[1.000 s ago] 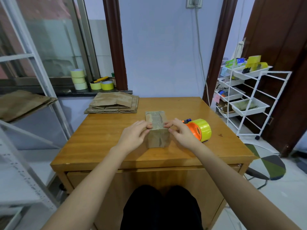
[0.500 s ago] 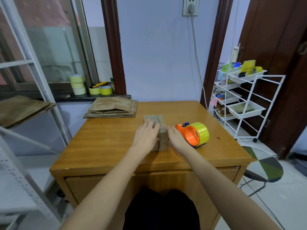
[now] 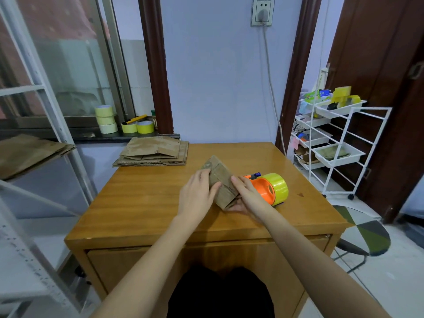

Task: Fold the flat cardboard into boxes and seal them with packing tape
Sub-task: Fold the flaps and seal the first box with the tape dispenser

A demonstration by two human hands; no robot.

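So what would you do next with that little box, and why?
Probably reach the right hand for the tape dispenser just beside it. Both hands, the left hand too, grip the folded cardboard box, turned askew, seemingly ready for sealing.

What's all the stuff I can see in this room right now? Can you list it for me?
small cardboard box: one, brown, table middle, turned at an angle between both hands
tape dispenser: one, orange with a yellow-green roll, table, right of the box
flat cardboard stack: one pile, brown, far left of the table
table: one, wooden
tape rolls: five, pale and yellow, window ledge
shelf cart: one, white, at right
wall socket: one, plugged in
left hand: on the box's left side
right hand: grips the box's right side
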